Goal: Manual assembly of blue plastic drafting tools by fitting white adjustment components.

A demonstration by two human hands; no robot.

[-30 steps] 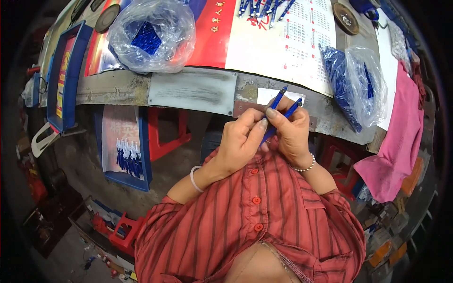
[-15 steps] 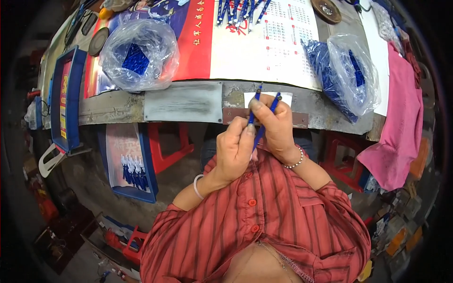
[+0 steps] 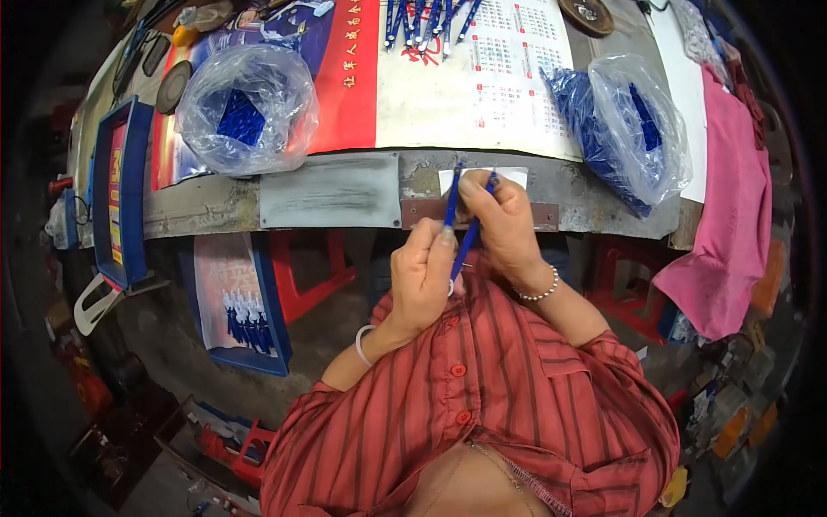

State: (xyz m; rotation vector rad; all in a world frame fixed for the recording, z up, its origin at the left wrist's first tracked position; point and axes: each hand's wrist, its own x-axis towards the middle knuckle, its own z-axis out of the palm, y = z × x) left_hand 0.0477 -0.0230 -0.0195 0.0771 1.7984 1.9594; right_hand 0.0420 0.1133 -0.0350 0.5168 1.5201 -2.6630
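Observation:
Just in front of the table's near edge, my hands are close together over my lap. My left hand (image 3: 422, 271) pinches a slim blue pen-like rod (image 3: 452, 202) between thumb and fingers, its dark tip pointing away from me. A second blue pen-like rod (image 3: 465, 250) slants beside it, with its upper end between the thumb and fingers of my right hand (image 3: 506, 220). A pale ring shows at this rod's lower end, by my left fingers. My right thumb is close to the first rod; whether they touch I cannot tell.
Several blue rods (image 3: 422, 26) lie on the poster sheet (image 3: 431, 112). Clear plastic bags with blue contents stand left (image 3: 293, 95) and right (image 3: 624, 103). A blue tray (image 3: 250, 358) at lower left holds white-and-blue pieces. A pink cloth (image 3: 719, 250) hangs at the right.
My right thumb has come away from the upper part of the left rod, so more of it shows. The two rods remain in my hands. The whole view has shifted slightly.

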